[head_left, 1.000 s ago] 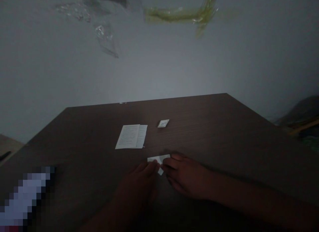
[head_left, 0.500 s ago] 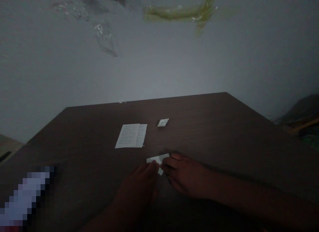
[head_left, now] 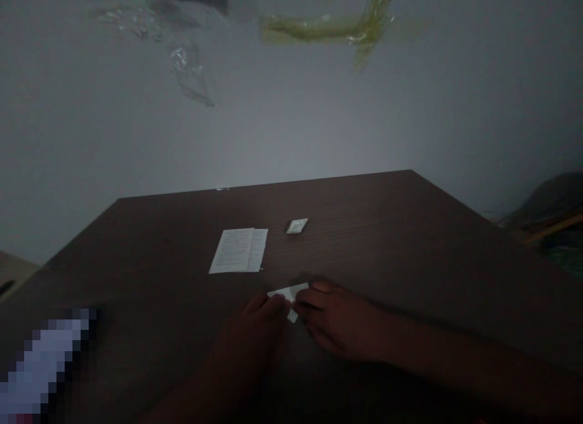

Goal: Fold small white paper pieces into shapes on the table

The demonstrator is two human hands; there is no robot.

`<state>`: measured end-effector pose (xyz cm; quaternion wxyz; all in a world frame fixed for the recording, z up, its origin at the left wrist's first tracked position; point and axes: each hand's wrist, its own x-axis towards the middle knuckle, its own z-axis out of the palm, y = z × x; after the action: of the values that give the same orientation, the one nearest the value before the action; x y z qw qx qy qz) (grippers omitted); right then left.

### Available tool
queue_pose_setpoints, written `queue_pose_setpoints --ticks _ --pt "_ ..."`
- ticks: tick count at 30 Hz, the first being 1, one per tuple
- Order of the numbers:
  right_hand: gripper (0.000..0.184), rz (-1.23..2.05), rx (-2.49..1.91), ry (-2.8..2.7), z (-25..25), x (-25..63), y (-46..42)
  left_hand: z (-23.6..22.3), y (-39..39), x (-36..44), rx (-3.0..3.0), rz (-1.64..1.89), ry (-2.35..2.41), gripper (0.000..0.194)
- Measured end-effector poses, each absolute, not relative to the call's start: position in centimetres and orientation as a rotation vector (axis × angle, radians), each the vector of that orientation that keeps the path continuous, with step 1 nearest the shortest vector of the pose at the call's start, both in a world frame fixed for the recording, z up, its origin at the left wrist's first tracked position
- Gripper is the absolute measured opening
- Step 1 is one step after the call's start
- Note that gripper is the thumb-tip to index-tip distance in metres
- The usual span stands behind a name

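Note:
A small folded piece of white paper [head_left: 291, 290] lies on the dark wooden table [head_left: 387, 242], close to me. My left hand [head_left: 259, 321] is closed on its left side, the fingertips pressed against the paper. From the right, my right hand [head_left: 334, 318] grips the same paper with curled fingers. The fingertips of both hands nearly meet at the middle of the paper, and a narrow pointed part shows below them. The hands cover much of the paper, so its full shape is hidden.
Beyond my hands lie printed paper sheets [head_left: 234, 251], partly overlapping, and a small folded paper diamond [head_left: 297, 226]. A blurred-out, pixelated object [head_left: 45, 363] is at the left. Behind the table stands a wall [head_left: 310, 120] with yellowed tape [head_left: 319, 29] on it.
The left fingers have shifted very slightly on the paper. Both hands keep their hold, and the whole view has moved a little; the other papers stay put.

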<state>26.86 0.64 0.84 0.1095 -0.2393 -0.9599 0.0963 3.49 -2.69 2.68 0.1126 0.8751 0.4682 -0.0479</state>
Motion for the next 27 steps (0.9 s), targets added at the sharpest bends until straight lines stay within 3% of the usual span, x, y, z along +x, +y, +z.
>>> queue_pose_setpoints --ticks 3,9,27 --pt "0.041 0.287 -0.668 -2.857 0.8 27.1 0.8 2.1 -1.9 3.0 2.575 0.011 1.348 0.028" --pt "0.031 0.205 -0.628 -2.879 1.0 27.2 0.9 1.1 -1.1 2.5 2.446 0.283 1.328 0.021" --pt "0.028 0.126 -0.614 -2.915 1.3 27.1 0.9 1.0 -0.1 1.5 2.231 0.493 1.441 0.032"
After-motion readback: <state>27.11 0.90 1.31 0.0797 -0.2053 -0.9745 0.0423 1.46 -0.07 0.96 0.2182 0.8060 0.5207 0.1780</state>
